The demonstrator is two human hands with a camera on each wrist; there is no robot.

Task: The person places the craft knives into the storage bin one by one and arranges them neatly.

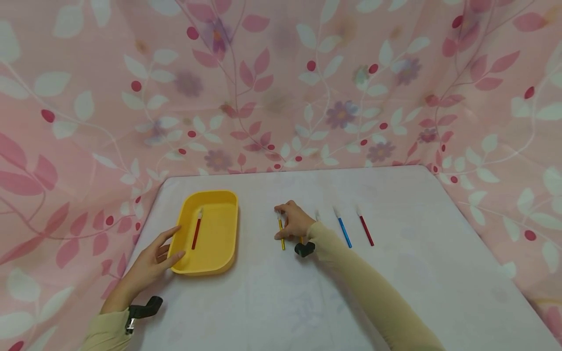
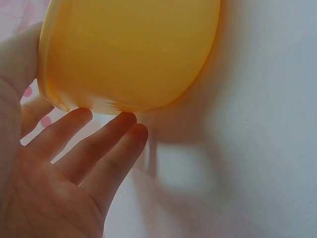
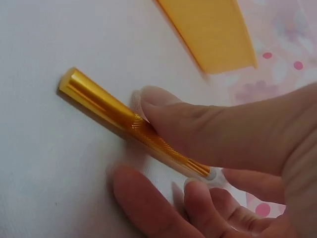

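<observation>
My left hand (image 1: 153,256) holds the left rim of a yellow tray (image 1: 233,229), thumb over the rim and fingers against the outer wall. In the tray lies a dark red craft knife (image 1: 196,233) with a pale cap. My right hand (image 1: 295,222) is around a gold craft knife (image 3: 101,99) on the table. The right wrist view shows my thumb (image 3: 183,116) against its knurled collar and fingertips by its capped end. Another gold shaft (image 1: 301,240) shows partly beneath this hand.
Right of my right hand lie a blue craft knife (image 1: 345,232) and a red one (image 1: 367,230), roughly parallel. A pale cap (image 1: 318,215) shows beside my wrist, the rest hidden by the sleeve. Floral cloth (image 1: 281,87) hangs behind the white table (image 1: 272,302).
</observation>
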